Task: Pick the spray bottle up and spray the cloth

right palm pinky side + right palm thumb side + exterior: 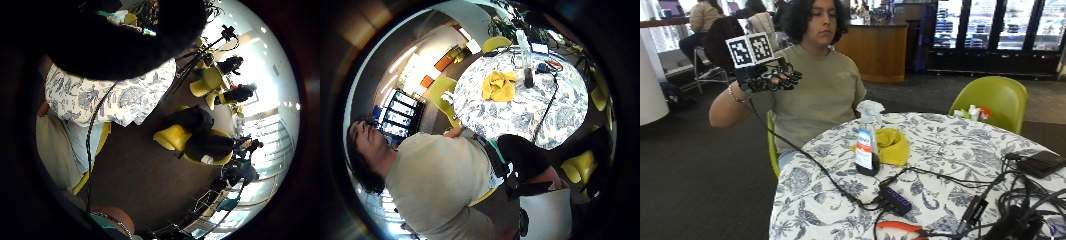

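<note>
A clear spray bottle [867, 141] with a white trigger head and a blue and red label stands upright on the round table's floral tablecloth [953, 150]. Right behind it, touching or nearly so, lies a crumpled yellow cloth [891, 145]. My gloved right hand [770, 77] is raised to shoulder height, off to the side of the table and well away from the bottle. Its fingers are loosely curled and hold nothing. In the thumb side palm view the cloth [500, 86] and the bottle [526, 66] show far off on the table.
Black cables, a black hub [897, 199] and orange-handled pliers [901, 227] lie on the near part of the table. A black device [1040, 163] sits at its right edge. A green chair [993, 98] stands behind the table, with small bottles [973, 113] beside it.
</note>
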Tool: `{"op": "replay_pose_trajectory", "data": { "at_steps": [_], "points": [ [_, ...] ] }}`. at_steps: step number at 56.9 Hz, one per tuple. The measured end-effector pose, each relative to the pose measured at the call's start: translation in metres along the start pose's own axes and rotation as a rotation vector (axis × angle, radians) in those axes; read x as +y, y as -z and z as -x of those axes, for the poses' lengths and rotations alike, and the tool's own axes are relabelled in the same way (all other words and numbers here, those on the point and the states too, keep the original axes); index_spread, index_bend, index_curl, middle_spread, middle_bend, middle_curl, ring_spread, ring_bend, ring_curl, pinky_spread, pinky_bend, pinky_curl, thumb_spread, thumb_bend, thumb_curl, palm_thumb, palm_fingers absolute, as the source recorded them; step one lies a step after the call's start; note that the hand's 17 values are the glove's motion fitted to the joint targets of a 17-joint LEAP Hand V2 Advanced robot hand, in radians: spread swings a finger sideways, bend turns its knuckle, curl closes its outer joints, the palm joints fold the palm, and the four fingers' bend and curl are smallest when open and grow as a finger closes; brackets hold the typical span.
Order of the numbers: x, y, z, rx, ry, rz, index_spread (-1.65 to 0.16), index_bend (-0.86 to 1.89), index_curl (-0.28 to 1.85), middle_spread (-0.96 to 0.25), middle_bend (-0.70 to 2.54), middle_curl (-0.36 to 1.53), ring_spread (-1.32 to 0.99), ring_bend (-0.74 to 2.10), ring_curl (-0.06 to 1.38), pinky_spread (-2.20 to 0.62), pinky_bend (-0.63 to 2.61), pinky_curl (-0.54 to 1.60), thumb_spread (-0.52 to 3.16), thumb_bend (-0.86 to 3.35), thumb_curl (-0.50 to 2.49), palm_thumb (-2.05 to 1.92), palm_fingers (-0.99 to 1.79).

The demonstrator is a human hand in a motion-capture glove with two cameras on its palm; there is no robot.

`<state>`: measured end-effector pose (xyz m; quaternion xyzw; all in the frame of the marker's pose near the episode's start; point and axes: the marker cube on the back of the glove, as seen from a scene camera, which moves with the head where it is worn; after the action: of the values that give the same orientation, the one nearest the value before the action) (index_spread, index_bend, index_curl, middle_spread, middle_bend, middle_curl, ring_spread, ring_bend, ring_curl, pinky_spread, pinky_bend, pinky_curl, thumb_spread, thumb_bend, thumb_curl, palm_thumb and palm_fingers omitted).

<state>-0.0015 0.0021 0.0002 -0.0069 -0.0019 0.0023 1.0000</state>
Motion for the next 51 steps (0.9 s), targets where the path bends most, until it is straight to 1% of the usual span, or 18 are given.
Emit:
{"op": "replay_pose_trajectory", "data": {
  "at_steps": [1, 7, 16, 25, 31, 42, 51],
  "points": [
    [0.000, 0.000, 0.000, -0.001, 0.000, 0.003, -0.22, 0.14, 0.03, -0.04, 0.22, 0.05, -0.03, 0.35, 0.07, 0.10, 0.37, 0.08, 0.41, 0.23, 0.08, 0.37, 0.43],
    [0.000, -0.001, 0.000, 0.009, -0.006, 0.022, -0.34, 0.14, 0.11, -0.07, 0.23, 0.12, -0.06, 0.39, 0.15, 0.17, 0.40, 0.17, 0.73, 0.22, 0.13, 0.43, 0.39],
    [-0.002, 0.002, -0.002, 0.023, -0.006, 0.024, -0.41, 0.14, 0.15, -0.08, 0.22, 0.19, -0.08, 0.40, 0.20, 0.20, 0.40, 0.23, 0.94, 0.16, 0.18, 0.46, 0.36],
    [-0.005, 0.001, -0.007, 0.011, -0.024, 0.018, -0.42, 0.14, 0.18, -0.08, 0.22, 0.23, -0.08, 0.40, 0.22, 0.22, 0.40, 0.26, 1.02, 0.10, 0.22, 0.49, 0.35],
    [-0.007, -0.005, -0.010, -0.039, -0.037, 0.004, -0.43, 0.13, 0.19, -0.08, 0.22, 0.26, -0.08, 0.41, 0.24, 0.22, 0.39, 0.27, 1.05, 0.06, 0.24, 0.51, 0.35],
    [-0.025, -0.039, -0.029, -0.250, -0.133, -0.003, -0.43, 0.13, 0.20, -0.07, 0.22, 0.29, -0.08, 0.41, 0.26, 0.22, 0.37, 0.29, 1.07, 0.01, 0.27, 0.54, 0.36],
    [-0.045, -0.074, -0.035, -0.438, -0.170, -0.017, -0.43, 0.12, 0.20, -0.06, 0.21, 0.31, -0.07, 0.42, 0.27, 0.23, 0.37, 0.31, 1.06, -0.01, 0.29, 0.60, 0.36]
  ]
}}
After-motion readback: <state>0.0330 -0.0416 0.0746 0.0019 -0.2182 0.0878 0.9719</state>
